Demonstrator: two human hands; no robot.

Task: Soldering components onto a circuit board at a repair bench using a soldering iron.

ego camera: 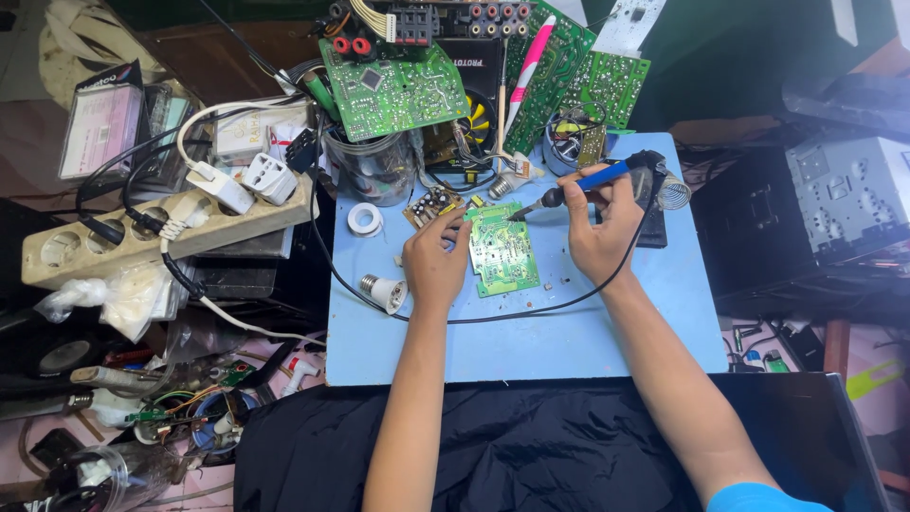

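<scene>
Two bare hands work over a small green circuit board that lies flat on the light blue desk. The left hand rests at the board's left edge, its fingers curled down onto that edge and pinning it. The right hand is closed around the blue handle of a soldering iron, held like a pen, with the dark tip angled down to the board's upper right corner. The iron's black cord loops across the desk below the board. Just left of the left hand lie a white lamp socket and a roll of white tape. A smaller brown board sits above the green one. Further left, a beige power strip carries several plugs, and larger green boards are stacked at the desk's far edge.
</scene>
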